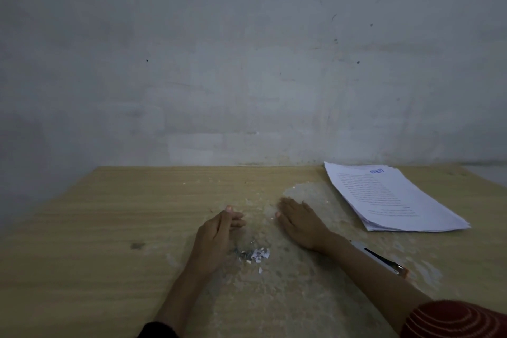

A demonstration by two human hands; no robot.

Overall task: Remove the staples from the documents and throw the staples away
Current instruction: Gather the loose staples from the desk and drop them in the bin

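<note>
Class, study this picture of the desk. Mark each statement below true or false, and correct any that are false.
1. The stack of papers lies on the right side of the table. True.
2. The right hand holds the stapler. False: it lies flat on the table, and the stapler lies beside the forearm.
3. A small pile of staples and paper scraps lies next to the left hand. True.
4. The staples lie on top of the papers. False: they lie on the bare table, apart from the stack.
</note>
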